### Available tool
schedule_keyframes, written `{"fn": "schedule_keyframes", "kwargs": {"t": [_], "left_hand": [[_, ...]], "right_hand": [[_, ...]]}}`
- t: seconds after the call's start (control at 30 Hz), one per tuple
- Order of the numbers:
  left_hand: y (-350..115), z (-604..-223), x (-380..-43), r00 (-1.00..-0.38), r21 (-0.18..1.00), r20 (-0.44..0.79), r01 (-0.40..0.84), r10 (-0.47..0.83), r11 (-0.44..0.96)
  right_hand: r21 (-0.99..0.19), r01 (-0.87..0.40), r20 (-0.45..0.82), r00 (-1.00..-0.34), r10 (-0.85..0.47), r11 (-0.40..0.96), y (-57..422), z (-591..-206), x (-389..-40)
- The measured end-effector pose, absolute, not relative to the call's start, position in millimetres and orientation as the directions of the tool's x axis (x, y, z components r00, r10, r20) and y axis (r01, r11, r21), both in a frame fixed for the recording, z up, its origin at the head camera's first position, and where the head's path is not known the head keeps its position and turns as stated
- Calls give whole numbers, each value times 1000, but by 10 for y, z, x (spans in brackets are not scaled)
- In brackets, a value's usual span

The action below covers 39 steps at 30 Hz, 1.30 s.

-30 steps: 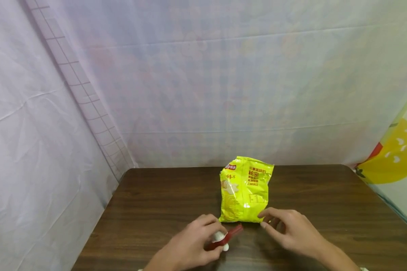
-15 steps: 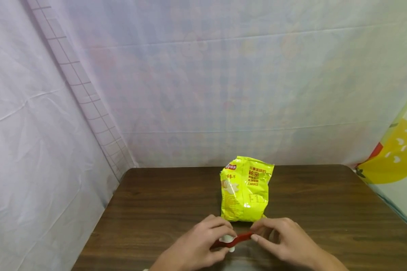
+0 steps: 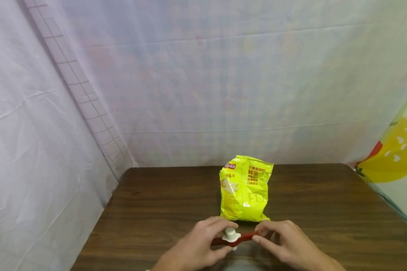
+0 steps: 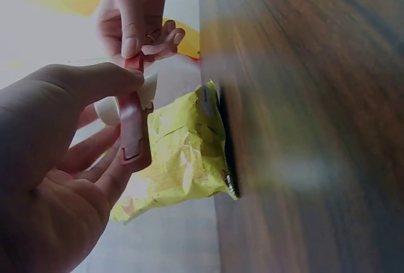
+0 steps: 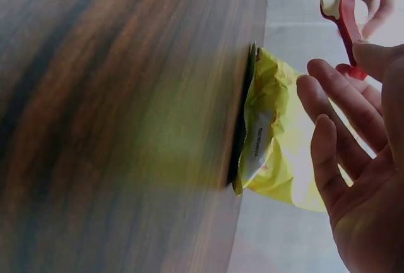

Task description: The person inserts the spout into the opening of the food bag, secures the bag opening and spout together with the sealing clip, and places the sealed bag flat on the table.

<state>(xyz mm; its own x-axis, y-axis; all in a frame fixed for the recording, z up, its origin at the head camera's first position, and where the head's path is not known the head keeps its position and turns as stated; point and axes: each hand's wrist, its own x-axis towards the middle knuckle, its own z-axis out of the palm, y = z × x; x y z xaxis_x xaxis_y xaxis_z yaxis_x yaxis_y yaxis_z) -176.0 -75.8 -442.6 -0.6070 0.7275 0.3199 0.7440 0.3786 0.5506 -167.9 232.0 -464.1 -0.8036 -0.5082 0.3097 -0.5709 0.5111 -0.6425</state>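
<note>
A narrow red bar with a white knob (image 3: 230, 234) at its middle is held level just in front of the yellow chip bag (image 3: 245, 194). My left hand (image 3: 198, 244) pinches its left part between thumb and fingers, with the thumb on the red surface (image 4: 132, 127) in the left wrist view. At the bar's right end (image 3: 247, 236), my right hand (image 3: 288, 242) pinches the tip with thumb and index finger. The other right fingers (image 5: 325, 153) are spread loosely, holding nothing. A white rounded part also shows on the bar's underside. The bag stands upright, its back printed with red characters.
The dark wood-grain table (image 3: 162, 199) extends around the bag, with rounded far corners. Pale cloth (image 3: 224, 94) hangs behind it and along the left side. A yellow printed figure (image 3: 390, 162) shows on the cloth at right.
My right hand has come from beside the bag's lower right corner onto the bar's right end. My left hand has shifted slightly right with the bar, which now lies more level, its knob more visible.
</note>
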Motion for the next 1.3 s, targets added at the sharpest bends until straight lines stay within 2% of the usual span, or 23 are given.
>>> {"fn": "schedule_keyframes", "kwargs": {"t": [0.17,0.4,0.57,0.8,0.97,1.3], "left_hand": [[-758,-4453,-1793,-645,644,315,684,696,343],[-758,-4511,-1814,-646,650,359,691,673,317],[-721,-4534,-1810,-673,661,364,674,644,331],[-679,-4516,-1788,-710,727,291,600,642,333],[-661,-4498,-1765,-706,714,260,600,659,361],[-655,-4510,-1744,-691,661,274,640,669,390]], "right_hand": [[-611,-588,347,-801,-488,530,2305,-4648,-1667],[-591,-588,340,-803,-491,553,2308,-4672,-1651],[-575,-588,331,-803,-495,569,2311,-4673,-1638],[-520,-630,372,-775,-512,577,2302,-4671,-1638],[-455,-662,418,-750,-513,596,2310,-4680,-1641],[-379,-680,473,-726,-500,628,2306,-4702,-1639]]}}
